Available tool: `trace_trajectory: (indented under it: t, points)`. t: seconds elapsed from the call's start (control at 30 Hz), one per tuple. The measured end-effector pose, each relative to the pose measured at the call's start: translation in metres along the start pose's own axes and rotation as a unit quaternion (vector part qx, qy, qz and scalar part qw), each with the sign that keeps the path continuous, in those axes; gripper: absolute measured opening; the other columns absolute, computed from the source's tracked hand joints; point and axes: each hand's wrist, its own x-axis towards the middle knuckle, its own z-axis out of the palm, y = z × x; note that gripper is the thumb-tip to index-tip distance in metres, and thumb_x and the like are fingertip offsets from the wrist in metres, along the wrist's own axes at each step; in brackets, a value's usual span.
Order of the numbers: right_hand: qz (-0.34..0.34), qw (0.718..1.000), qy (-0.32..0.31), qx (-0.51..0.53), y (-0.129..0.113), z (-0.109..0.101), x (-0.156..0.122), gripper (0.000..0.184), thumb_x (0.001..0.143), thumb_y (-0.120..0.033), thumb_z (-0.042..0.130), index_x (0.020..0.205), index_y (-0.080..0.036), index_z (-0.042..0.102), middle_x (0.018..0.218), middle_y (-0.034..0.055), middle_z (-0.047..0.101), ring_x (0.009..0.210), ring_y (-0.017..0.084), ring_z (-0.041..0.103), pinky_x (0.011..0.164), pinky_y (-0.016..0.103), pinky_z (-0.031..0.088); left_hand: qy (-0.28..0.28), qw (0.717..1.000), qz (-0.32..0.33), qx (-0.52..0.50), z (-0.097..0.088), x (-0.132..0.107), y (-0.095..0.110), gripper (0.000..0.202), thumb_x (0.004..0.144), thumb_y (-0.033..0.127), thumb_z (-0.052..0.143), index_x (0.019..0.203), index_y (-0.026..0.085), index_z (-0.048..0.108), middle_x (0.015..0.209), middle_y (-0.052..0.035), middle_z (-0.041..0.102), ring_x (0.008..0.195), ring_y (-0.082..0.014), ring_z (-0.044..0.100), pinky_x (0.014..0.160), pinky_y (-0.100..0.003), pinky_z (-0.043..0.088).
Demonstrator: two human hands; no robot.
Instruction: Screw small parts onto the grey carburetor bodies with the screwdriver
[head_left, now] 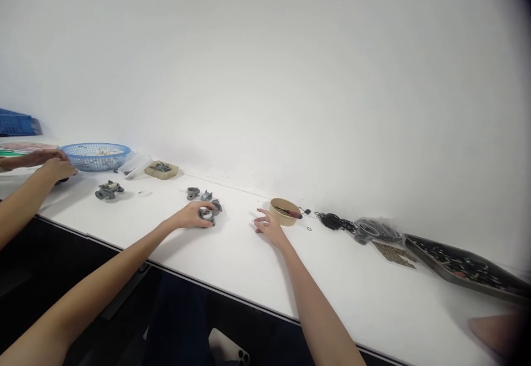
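Note:
My left hand [191, 215] curls around a grey housing with a white ring [207, 218], which rests on the white table. Right behind it sits another grey part [217, 207], partly hidden. Two more small grey housings, a left one [193, 193] and a right one [206, 195], stand just beyond my fingers. My right hand [270, 229] hovers over the table with its fingers apart and nothing in them. Beside it is a round tan bowl [275, 204] of small brass-coloured pieces, with a red-handled screwdriver [295, 215] lying across it.
Black rings [332, 221], a plastic bag [379, 230], small brown pieces [394, 254] and a dark tray [440, 275] line the right side. On the left are grey parts [110, 190], a blue basket [97, 164], a tan tray [161, 175] and a co-worker's hands [58, 164].

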Motion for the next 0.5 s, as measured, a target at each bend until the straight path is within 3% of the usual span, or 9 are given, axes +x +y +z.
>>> trace_trajectory:
  t: [0.13,0.27,0.4,0.5]
  points:
    - [-0.003,1.000,-0.002,-0.014,-0.001,-0.001,0.001,0.038,0.082,-0.042,0.069,0.114,-0.021,0.065,0.103,0.0060,0.069,0.069,0.017,0.070,0.071,0.033,0.054,-0.050,0.997,0.047,-0.022,0.044,0.052,0.024,0.059,0.065,0.050,0.081,0.118,0.027,0.070,0.125,-0.0059,0.068,0.117,-0.0283,0.061,0.101,-0.035,0.048]
    - [-0.028,0.999,0.006,-0.017,0.002,-0.002,0.004,0.034,0.084,-0.043,0.066,0.108,-0.020,0.067,0.101,0.0066,0.071,0.064,0.016,0.069,0.067,0.032,0.055,-0.076,0.992,0.081,-0.060,0.078,0.086,0.038,0.056,0.067,0.045,0.080,0.119,0.026,0.069,0.125,-0.0051,0.068,0.120,-0.0268,0.060,0.106,-0.036,0.044]
    - [-0.035,0.998,0.036,-0.041,0.005,-0.005,0.006,0.028,0.086,-0.039,0.059,0.104,-0.020,0.068,0.100,0.0068,0.073,0.062,0.017,0.068,0.059,0.031,0.054,-0.107,0.986,0.095,-0.087,0.090,0.099,0.046,0.066,0.067,0.047,0.082,0.128,0.028,0.064,0.132,-0.0049,0.065,0.123,-0.0267,0.059,0.103,-0.034,0.047]
    - [-0.015,0.996,0.062,-0.069,0.006,-0.007,0.008,0.024,0.084,-0.033,0.057,0.100,-0.020,0.069,0.093,0.0061,0.072,0.061,0.018,0.068,0.055,0.029,0.052,-0.040,0.994,0.057,-0.085,0.083,0.101,0.037,0.051,0.082,0.054,0.067,0.126,0.028,0.064,0.132,-0.0051,0.064,0.117,-0.0247,0.062,0.094,-0.031,0.051]
